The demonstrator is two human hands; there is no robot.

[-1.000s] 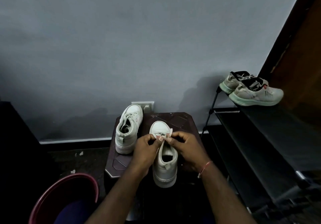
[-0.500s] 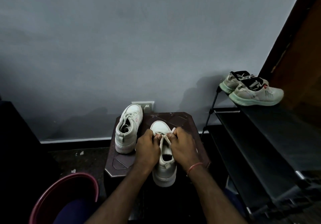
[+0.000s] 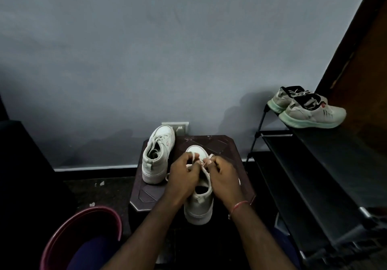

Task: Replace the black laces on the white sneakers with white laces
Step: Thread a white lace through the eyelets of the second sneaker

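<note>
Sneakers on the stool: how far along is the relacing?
Done: the left sneaker looks fully laced in white. In hand: left hand and right hand pinch the white lace over the front eyelets of the near sneaker. Left: likely its upper eyelets, then tying.

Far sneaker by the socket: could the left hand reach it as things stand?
Probably yes, once it drops the lace. The left hand pinches the lace over the near sneaker; the far sneaker stands just to its left on the table, nothing between.
</note>
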